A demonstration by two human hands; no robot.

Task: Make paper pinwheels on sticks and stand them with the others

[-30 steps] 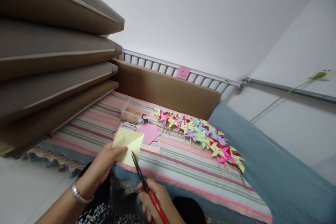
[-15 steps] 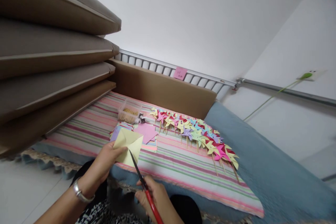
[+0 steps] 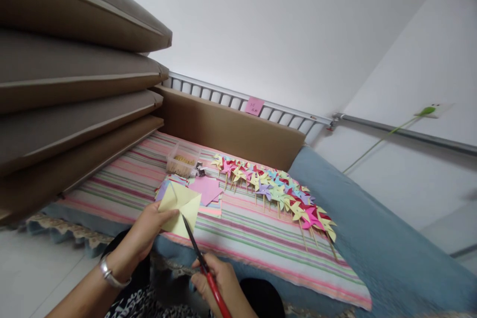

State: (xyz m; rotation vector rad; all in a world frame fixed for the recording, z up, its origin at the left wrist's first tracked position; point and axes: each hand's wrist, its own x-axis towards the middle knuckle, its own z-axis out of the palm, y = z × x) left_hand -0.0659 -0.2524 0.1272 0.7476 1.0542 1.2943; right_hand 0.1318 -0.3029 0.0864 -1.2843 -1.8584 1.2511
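Note:
Between the thumb and fingers of my left hand (image 3: 154, 223) is a square of pale yellow paper (image 3: 188, 201), with lines running from its corners toward the middle. My right hand (image 3: 219, 278) grips a pair of scissors (image 3: 215, 288) with red handles and dark blades. The blades look closed, and their tip is at the paper near its centre. Behind the yellow square lies a stack of coloured paper squares (image 3: 206, 190), pink on top. Paper pinwheels (image 3: 278, 193) on wooden sticks lie in rows to the right.
A clear plastic box (image 3: 183, 158) of small sticks stands behind the paper stack, with a small dark object (image 3: 200, 171) beside it. Striped cloth (image 3: 238, 236) covers the bed surface. Thick brown cushions (image 3: 82, 104) are piled at left; another cushion (image 3: 231, 126) leans against the radiator.
The view has shifted slightly. My left hand still holds the yellow paper, and the scissors in my right hand look closed with their tip near the paper's centre, much as before.

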